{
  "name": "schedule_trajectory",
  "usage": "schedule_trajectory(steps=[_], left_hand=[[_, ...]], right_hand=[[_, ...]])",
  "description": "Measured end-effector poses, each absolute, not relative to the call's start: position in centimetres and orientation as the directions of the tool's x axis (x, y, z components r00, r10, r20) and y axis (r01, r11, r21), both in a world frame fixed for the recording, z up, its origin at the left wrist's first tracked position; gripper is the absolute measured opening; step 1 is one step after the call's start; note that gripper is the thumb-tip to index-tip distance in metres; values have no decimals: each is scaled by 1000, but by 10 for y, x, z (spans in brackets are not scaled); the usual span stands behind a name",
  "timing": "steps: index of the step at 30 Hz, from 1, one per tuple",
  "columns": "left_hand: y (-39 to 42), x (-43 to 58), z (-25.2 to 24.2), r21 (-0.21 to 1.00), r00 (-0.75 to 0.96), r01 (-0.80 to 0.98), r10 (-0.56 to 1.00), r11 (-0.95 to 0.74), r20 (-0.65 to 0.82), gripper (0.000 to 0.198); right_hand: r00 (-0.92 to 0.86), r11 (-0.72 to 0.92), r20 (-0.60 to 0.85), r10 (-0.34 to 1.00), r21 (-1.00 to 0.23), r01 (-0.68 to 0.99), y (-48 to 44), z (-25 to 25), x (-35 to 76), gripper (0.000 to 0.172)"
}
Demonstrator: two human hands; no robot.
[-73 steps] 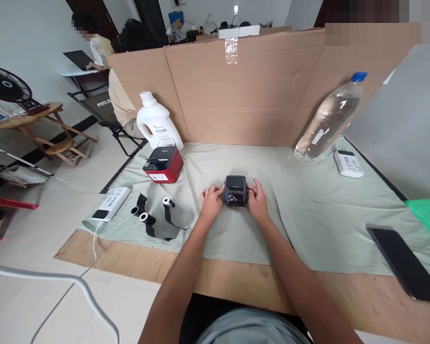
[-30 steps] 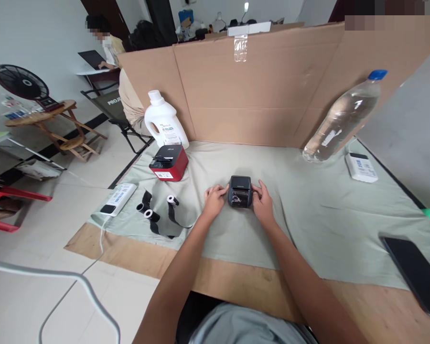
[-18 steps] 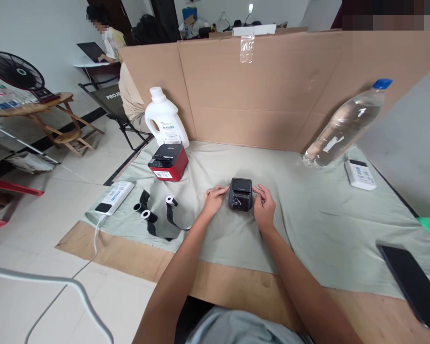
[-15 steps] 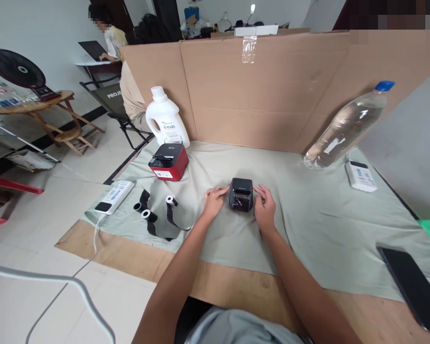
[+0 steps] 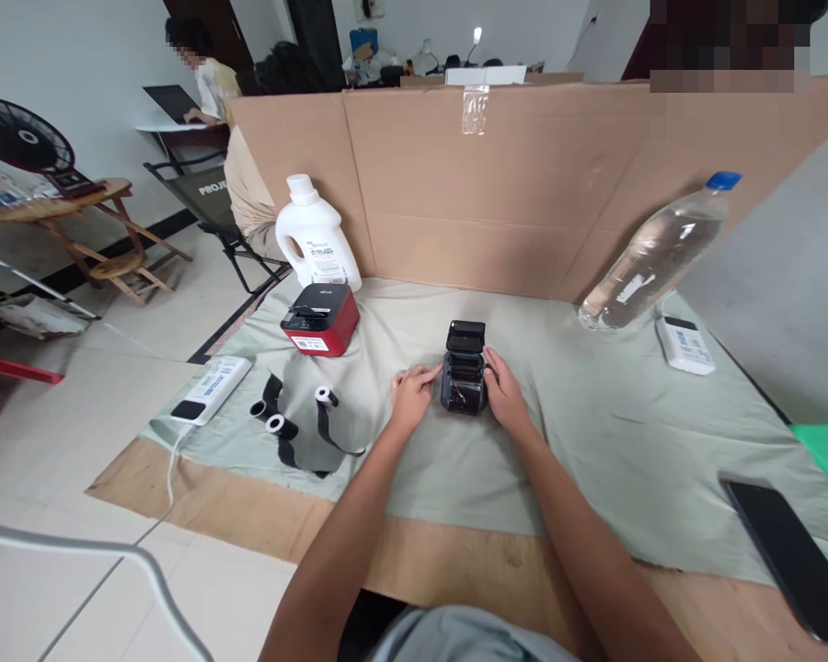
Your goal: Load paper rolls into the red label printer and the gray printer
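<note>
A small black portable printer (image 5: 465, 395) sits on the cloth in front of me, its lid (image 5: 466, 336) raised and the dark inner bay showing. My left hand (image 5: 412, 395) is on its left side, index finger stretched to the casing and the other fingers curled. Along the right side lie the fingers of my right hand (image 5: 503, 386), closed in against the casing. The printer is steadied between the two hands. To the left are small black rolls (image 5: 282, 427) with loose black strips, some with white cores. A red and black box-shaped device (image 5: 323, 319) stands farther back.
A white jug (image 5: 318, 239) stands behind the red device, before a cardboard wall (image 5: 455, 184). White power strips lie left (image 5: 212, 390) and right (image 5: 685, 346). A large water bottle (image 5: 655, 253) leans at the right. A phone (image 5: 787, 542) lies at the near right. A person sits beyond, at a laptop.
The printer's lid has swung up from closed to raised. My right hand has straightened its fingers along the casing; my left hand has stayed nearly still. The view has shifted slightly.
</note>
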State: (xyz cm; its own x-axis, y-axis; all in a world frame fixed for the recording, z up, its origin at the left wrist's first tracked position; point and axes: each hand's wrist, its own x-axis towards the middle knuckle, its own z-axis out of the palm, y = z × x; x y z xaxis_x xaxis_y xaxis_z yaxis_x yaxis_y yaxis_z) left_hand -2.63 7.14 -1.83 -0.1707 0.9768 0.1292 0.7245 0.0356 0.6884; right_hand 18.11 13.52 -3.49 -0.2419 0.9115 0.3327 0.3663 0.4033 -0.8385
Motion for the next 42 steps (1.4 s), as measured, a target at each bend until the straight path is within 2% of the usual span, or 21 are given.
schedule_trajectory(steps=[9,21,28,31,34,38,40,42], left_hand=[[71,-27,-18,705,-176,708,974,27,140,57],[68,-26,-12,675,-167,736,978,40,124,57],[68,-26,-10,676,-166,735,980,52,105,57],[68,-25,-9,684,-162,728,981,47,105,58],[68,-25,-8,684,-159,728,982,49,98,58],[67,-25,-6,681,-160,730,983,55,92,58],[66,-25,-5,677,-160,734,983,55,94,58],[66,-25,-4,672,-161,738,982,56,95,57]], right_hand=[[-242,419,353,904,-845,332,135,-32,181,57],[-227,418,353,907,-816,399,130,-26,182,53],[-179,395,353,918,-846,358,124,-15,182,40],[-173,371,328,929,-830,416,129,-9,183,39],[-246,353,256,935,-743,568,148,2,183,34],[-440,401,25,898,-460,792,189,18,169,27],[-483,432,-75,872,-344,834,206,22,160,27],[-503,457,-104,858,-292,840,216,26,155,25]])
